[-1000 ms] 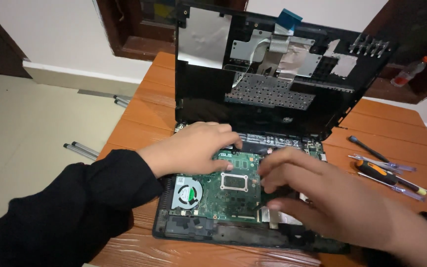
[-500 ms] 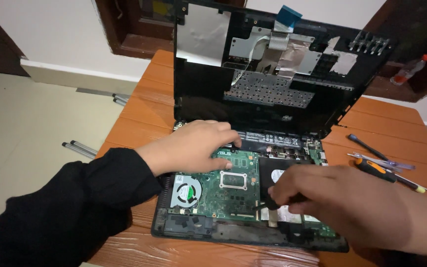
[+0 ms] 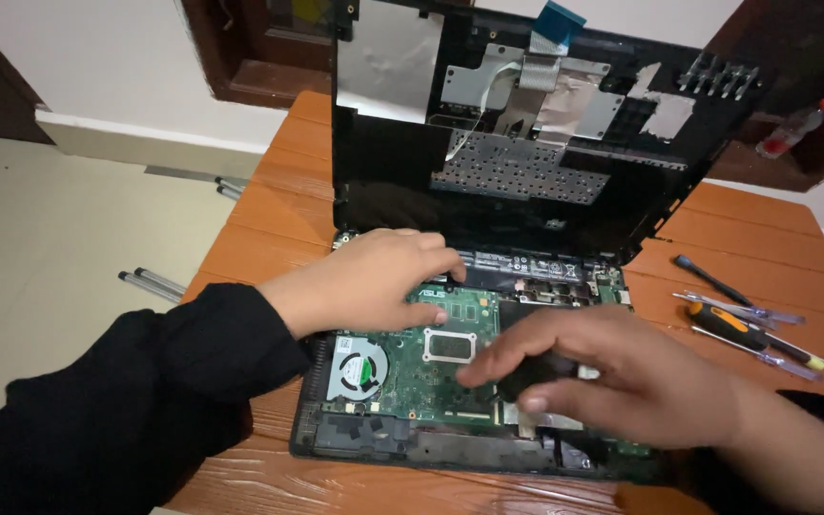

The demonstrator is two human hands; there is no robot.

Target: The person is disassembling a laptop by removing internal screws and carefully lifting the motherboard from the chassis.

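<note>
Bench of orange-brown wood planks, partly cut off at right and bottom edges. Opened laptop base lies on it, with the lifted top cover standing behind, inner metal plates and ribbon cables exposed. Green mainboard fills the base; round cooling fan sits at its left. Left hand rests flat on the board's upper left, fingers loosely spread, holding nothing. Right hand hovers over the board's right half (hiding that part), fingertips pinched on a small dark object; what it is cannot be made out through blur. Screwdrivers lie on the bench at right, well apart from both hands. Metal rods lie on the floor, left.
</note>
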